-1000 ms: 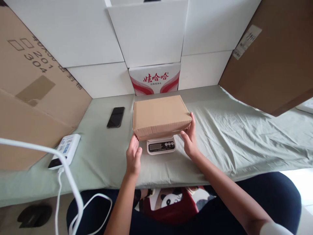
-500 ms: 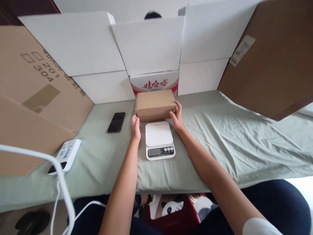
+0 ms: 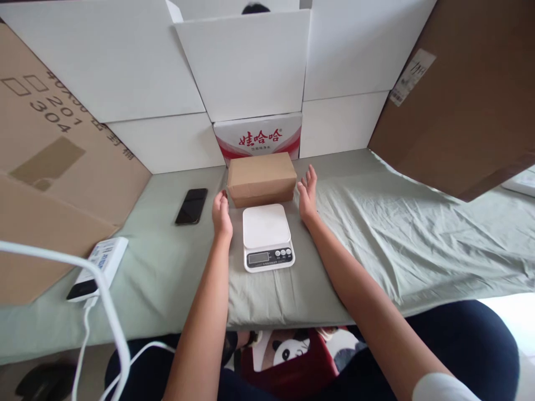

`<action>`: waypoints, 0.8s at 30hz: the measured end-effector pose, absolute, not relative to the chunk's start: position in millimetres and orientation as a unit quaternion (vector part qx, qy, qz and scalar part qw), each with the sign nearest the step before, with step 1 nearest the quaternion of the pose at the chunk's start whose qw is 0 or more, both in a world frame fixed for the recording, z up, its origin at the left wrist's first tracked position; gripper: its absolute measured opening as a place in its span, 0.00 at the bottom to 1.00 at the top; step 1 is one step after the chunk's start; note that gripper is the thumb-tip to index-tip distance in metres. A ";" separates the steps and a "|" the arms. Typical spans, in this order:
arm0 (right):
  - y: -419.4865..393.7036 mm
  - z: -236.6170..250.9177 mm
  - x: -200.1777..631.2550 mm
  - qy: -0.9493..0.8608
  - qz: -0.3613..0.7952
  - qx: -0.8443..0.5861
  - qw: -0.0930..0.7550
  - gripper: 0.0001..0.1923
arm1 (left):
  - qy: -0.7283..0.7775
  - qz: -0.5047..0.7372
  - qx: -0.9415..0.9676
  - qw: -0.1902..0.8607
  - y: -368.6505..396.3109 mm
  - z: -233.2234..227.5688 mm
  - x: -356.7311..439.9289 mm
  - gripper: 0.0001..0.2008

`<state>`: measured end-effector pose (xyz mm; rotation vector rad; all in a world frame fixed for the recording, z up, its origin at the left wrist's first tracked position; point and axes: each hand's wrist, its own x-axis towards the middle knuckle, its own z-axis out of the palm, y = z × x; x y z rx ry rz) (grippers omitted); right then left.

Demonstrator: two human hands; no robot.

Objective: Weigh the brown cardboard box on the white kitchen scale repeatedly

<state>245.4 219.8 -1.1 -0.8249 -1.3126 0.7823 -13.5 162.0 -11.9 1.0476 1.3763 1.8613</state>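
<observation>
Both my left hand (image 3: 221,214) and right hand (image 3: 308,192) hang open beside the cardboard box (image 3: 261,178), which rests behind the bare scale (image 3: 267,236), off its platform.

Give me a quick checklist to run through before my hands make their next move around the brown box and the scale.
1. Brown box resting flat on the cloth behind the scale: ok.
2. Left hand off the box: cannot tell, its fingertips are at the corner.
3. Right hand open and apart from the box: ok.
4. Scale platform bare: ok.
5. Scale display readable: cannot tell, too small.
6. Phone away from both hands: ok.
</observation>
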 end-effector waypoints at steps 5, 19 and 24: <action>216.3 -1.7 246.0 -0.582 0.410 -0.361 0.602 0.43 | 0.515 0.701 0.376 0.321 160.9 -10.0 -10.0 0.27; 209.2 5.8 241.2 -0.653 0.316 -0.321 0.608 0.50 | 0.440 0.700 0.454 0.331 145.9 0.0 -4.1 0.36; 182.7 19.2 242.3 -0.682 0.242 -0.329 0.607 0.47 | 0.432 0.722 0.470 0.268 118.4 7.6 2.7 0.37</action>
